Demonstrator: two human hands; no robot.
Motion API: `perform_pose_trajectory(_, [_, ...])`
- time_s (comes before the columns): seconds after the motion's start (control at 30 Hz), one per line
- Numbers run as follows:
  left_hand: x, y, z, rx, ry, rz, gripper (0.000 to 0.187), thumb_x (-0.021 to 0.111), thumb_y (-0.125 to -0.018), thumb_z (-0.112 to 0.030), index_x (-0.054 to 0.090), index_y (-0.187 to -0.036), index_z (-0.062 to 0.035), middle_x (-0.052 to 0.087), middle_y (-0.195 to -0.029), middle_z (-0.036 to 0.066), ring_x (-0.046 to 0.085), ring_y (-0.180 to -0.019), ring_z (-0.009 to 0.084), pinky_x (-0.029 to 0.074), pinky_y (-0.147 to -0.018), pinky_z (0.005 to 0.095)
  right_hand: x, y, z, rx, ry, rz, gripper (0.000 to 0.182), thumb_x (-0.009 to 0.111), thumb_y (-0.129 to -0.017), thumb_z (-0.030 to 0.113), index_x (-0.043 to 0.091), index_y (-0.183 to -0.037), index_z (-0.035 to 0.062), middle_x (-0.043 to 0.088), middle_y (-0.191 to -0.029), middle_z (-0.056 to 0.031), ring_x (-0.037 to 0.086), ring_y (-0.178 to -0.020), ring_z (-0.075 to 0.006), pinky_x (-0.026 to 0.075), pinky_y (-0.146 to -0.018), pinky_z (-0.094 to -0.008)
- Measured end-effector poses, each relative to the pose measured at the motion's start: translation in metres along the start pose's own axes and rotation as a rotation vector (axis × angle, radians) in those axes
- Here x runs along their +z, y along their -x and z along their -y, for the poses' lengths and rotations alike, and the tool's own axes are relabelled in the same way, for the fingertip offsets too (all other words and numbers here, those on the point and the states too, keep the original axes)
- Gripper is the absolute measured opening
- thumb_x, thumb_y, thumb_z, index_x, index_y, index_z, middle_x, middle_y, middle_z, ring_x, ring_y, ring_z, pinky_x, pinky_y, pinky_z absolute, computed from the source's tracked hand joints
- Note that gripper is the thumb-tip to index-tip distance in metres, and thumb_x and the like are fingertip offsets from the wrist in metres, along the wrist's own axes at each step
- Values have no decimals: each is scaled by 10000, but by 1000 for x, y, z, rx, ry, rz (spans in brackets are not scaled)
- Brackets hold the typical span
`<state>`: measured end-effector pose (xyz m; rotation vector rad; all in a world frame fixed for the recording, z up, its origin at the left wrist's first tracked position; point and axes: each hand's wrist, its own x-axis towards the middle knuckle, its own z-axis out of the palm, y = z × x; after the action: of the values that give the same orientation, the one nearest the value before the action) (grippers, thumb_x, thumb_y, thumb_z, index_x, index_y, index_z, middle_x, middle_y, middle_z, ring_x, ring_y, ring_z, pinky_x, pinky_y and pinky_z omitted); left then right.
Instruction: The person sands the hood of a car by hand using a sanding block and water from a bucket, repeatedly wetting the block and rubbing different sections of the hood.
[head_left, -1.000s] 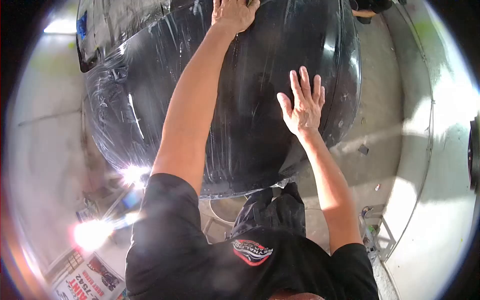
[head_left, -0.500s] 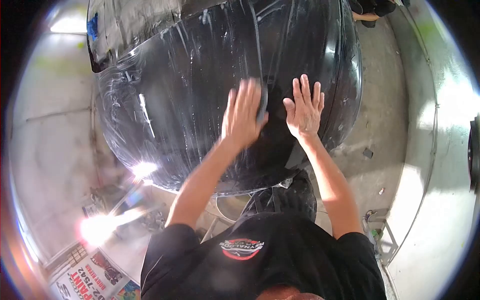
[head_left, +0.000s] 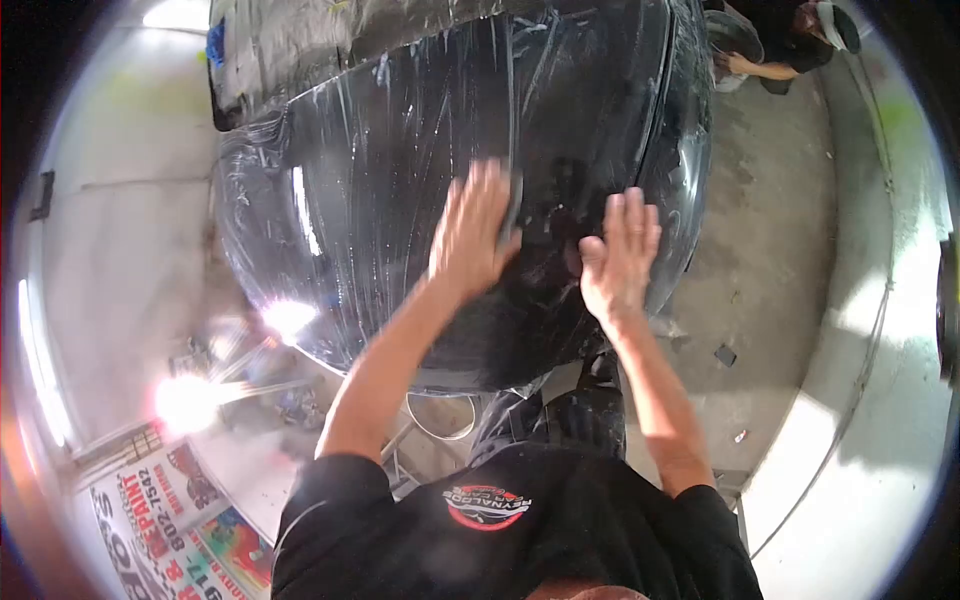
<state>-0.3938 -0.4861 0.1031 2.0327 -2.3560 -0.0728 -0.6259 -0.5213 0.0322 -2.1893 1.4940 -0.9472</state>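
A glossy black car hood (head_left: 400, 170), wet and streaked with whitish residue, curves in front of me. My left hand (head_left: 472, 230) presses down on it left of center, slightly blurred, fingers together. Along its thumb side shows the edge of a thin grey sanding pad (head_left: 515, 200), mostly hidden under the palm and fingers. My right hand (head_left: 622, 262) lies spread flat near the hood's right side, palm down, with nothing visible in it. A dark reflection shows on the surface between the hands.
Crumpled masking sheet (head_left: 300, 60) covers the car beyond the hood. A person (head_left: 780, 50) crouches by the car at upper right. A bright lamp (head_left: 190, 402) glares at lower left, near a printed banner (head_left: 170, 520). A small dark piece (head_left: 725, 355) lies on the floor.
My left hand has moved slightly left with the pad. My right hand sits a little lower and further right. The view has shifted, bringing more of the crouching person into sight.
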Motion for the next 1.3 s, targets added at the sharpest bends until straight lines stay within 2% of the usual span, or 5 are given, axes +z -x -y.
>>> perform_pose_trajectory(0.13, [-4,11,-10,31,-53,96,856,624,-955,-454,279,-1597,-4,215,-1697,195,184,-1584,367,200,-1268,536,-5,-20,-46,-35,191,34,705,364,-1077,580,391,-1590,97,285,-1677,-201,274,-1507,-493,226,-1196,-669])
perform_pose_trajectory(0.4, [-13,-282,33,-6,-245,-319,653,317,-1105,-419,327,-1586,21,273,-1686,190,221,-1572,335,195,-1277,469,-2,-16,-48,-13,240,83,684,379,-1074,575,390,-1599,136,291,-1689,-138,284,-1511,-450,230,-1195,-664])
perform_pose_trajectory(0.63, [32,42,-28,42,57,276,868,548,-973,-488,235,-1629,-12,149,-1718,222,120,-1597,400,146,-1274,576,-4,-21,-40,-17,235,42,725,263,-1086,605,469,-1551,88,357,-1664,-131,302,-1510,-442,161,-1226,-629])
perform_pose_trajectory(0.97, [1,-346,-28,182,-175,-341,646,348,-1099,-402,328,-1582,28,284,-1683,185,222,-1573,328,199,-1278,460,-3,-18,-47,-9,195,50,664,359,-1082,574,446,-1574,136,342,-1680,-94,290,-1534,-398,156,-1243,-591])
perform_pose_trajectory(1.3, [8,-94,-14,100,75,-200,640,568,-992,-241,393,-1570,-29,364,-1637,211,270,-1552,406,263,-1252,539,-4,-21,-42,-14,225,-8,650,379,-1077,577,524,-1513,117,395,-1652,-93,336,-1504,-390,189,-1228,-585])
